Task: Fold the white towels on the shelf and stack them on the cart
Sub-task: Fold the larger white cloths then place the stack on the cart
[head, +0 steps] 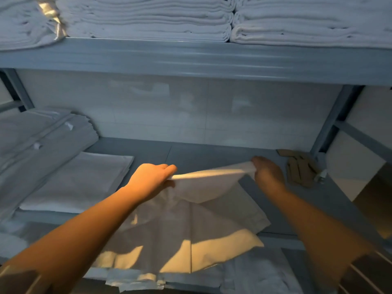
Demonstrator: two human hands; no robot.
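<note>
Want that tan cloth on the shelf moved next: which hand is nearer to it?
Right hand, just left of the tan cloth; left hand is farther left, across the towel.

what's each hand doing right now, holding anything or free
Left hand: closed, pinching one end of the white towel top edge.
Right hand: closed, pinching the other end of the same edge.

Linen storeroom, grey metal shelving [191, 58], stacks of folded white towels [152, 20] (several piles), tiled back wall [169, 115]
</note>
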